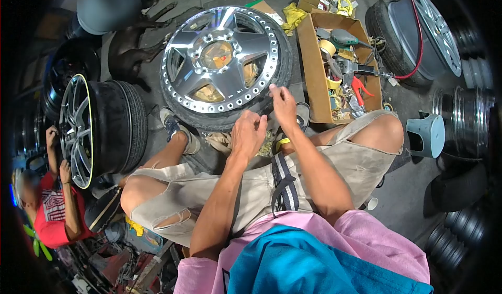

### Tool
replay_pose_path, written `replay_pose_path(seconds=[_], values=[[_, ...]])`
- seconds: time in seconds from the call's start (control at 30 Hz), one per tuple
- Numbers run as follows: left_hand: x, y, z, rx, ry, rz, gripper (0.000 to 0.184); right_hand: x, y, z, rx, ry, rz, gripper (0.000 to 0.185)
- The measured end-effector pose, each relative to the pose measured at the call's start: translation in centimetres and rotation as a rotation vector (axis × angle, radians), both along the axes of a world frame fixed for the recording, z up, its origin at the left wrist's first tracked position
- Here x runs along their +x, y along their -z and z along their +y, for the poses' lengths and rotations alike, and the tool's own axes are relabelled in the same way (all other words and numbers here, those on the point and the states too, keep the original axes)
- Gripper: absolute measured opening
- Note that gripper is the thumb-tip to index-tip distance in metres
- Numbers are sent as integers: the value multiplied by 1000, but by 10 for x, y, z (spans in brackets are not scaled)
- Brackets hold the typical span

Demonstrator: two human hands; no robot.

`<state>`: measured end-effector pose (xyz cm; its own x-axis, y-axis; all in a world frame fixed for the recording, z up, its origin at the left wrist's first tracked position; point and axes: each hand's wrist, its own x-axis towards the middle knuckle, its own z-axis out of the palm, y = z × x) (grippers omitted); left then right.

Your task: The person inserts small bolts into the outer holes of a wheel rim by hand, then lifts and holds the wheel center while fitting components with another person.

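A polished alloy wheel rim [201, 73] with star-shaped spokes and a ring of small holes around its lip lies face up before me. Under it is a black tire [285, 66]. My right hand [284, 107] is at the rim's near right edge, thumb and fingers pinched together; anything between the fingertips is too small to make out. Closer to my lap, my left hand [249, 133] hangs just short of the tire's near edge. Its fingers are curled in, and what they may hold is hidden.
Right of the rim stands a cardboard box [305, 69] of tools, tape rolls and a green power tool [343, 37]. A red air hose [421, 37] reaches it. More wheels [116, 124] stand at both sides. A dog [130, 53] lies beyond, and a person in red [55, 210] handles a wheel.
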<state>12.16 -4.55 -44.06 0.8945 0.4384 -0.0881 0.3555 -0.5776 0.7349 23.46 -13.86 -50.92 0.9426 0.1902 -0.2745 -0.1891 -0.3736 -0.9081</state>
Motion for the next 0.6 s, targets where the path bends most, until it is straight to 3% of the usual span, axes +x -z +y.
replay_pose_path(seconds=[0.07,0.1,0.33,0.6], values=[[-4,3,2,0,14,-5,28,2,9,4,244,89,233,42],[-5,4,3,1,13,-4,28,1,0,3,245,59,376,39],[-9,9,9,-6,9,29,30,-13,-14,16,441,55,442,22],[-9,13,9,9,32,-3,30,-14,1,20,404,3,336,18]])
